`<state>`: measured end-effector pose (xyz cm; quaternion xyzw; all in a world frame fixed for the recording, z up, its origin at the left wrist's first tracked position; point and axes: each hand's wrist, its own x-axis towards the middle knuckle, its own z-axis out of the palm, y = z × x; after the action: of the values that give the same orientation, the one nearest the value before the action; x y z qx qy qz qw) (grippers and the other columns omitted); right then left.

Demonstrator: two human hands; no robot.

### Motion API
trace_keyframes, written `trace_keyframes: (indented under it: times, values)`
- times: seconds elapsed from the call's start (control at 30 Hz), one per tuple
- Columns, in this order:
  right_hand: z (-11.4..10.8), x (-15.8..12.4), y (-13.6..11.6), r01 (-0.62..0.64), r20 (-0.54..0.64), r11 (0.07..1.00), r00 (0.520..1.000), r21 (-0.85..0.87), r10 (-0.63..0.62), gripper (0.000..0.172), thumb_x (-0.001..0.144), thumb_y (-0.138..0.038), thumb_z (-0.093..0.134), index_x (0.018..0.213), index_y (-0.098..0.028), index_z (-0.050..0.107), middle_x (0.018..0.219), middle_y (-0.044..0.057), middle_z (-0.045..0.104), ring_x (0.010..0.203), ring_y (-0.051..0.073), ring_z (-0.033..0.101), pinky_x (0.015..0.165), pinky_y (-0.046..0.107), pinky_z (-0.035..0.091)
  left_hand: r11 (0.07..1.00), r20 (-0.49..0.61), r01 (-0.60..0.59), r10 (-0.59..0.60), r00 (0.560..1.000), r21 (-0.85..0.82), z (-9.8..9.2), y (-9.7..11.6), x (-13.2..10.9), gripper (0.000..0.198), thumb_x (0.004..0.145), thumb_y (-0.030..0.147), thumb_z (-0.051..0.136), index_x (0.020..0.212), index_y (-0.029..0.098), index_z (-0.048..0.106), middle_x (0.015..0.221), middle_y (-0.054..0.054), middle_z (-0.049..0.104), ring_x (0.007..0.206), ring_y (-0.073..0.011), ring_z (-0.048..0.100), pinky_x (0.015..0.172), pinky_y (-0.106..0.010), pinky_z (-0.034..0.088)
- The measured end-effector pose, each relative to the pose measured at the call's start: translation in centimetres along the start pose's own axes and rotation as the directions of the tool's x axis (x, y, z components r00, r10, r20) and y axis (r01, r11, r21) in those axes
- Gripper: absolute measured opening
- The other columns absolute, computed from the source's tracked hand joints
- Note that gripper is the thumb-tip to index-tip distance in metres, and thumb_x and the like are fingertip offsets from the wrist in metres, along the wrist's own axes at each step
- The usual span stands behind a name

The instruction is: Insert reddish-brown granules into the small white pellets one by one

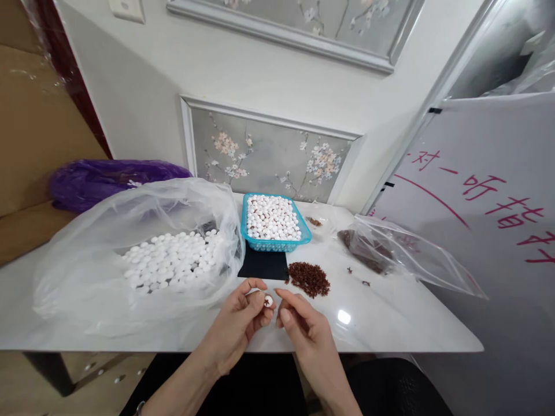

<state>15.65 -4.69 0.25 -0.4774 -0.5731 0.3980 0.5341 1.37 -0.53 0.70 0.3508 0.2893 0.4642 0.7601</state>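
Observation:
Between the thumb and fingers of my left hand (240, 315) is a small white ball (268, 301) with a brown star-shaped piece on its face. My right hand (306, 326) is just to the right, fingers curled and close together; whatever its fingertips may hold is too small to make out. Beyond my hands lies a pile of reddish-brown pieces (309, 279). A blue basket (277, 245) filled with white balls stands behind, partly over a black mat (262, 264). At the left, a clear plastic bag (87, 271) lies open with many white balls (167, 260) inside.
A purple bag (113, 179) sits at the back left beside cardboard (43, 127). To the right lies a zip bag (416, 251) with brown contents. A whiteboard (489, 219) stands along the right side. The white table's (390, 335) front edge is near my wrists.

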Motion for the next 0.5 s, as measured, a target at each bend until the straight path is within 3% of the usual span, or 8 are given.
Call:
trace_keyframes:
  times: [0.23, 0.5]
  values:
    - [-1.9, -0.2, 0.8, 0.000, -0.107, 0.997, 0.994, -0.073, -0.008, 0.023, 0.086, -0.032, 0.054, 0.103, -0.022, 0.065, 0.075, 0.001, 0.057, 0.066, 0.014, 0.055, 0.065, 0.024, 0.049, 0.991, 0.015, 0.074, -0.073, 0.997, -0.109, -0.2, 0.2, -0.2, 0.009, 0.085, 0.026, 0.056, 0.088, 0.017, 0.055, 0.068, 0.002, 0.054, 0.057, -0.0040, 0.048, 0.058, -0.015, 0.040]
    - [-1.4, -0.1, 1.3, 0.010, -0.063, 0.998, 0.998, -0.069, -0.015, 0.024, 0.087, -0.033, 0.051, 0.101, -0.020, 0.066, 0.076, 0.003, 0.057, 0.067, 0.015, 0.054, 0.063, 0.026, 0.047, 0.954, 0.098, 0.142, -0.120, 0.988, -0.263, -0.7, 0.5, 0.0, 0.007, 0.087, 0.019, 0.052, 0.089, 0.015, 0.058, 0.062, 0.003, 0.044, 0.050, -0.0023, 0.038, 0.048, -0.012, 0.032]
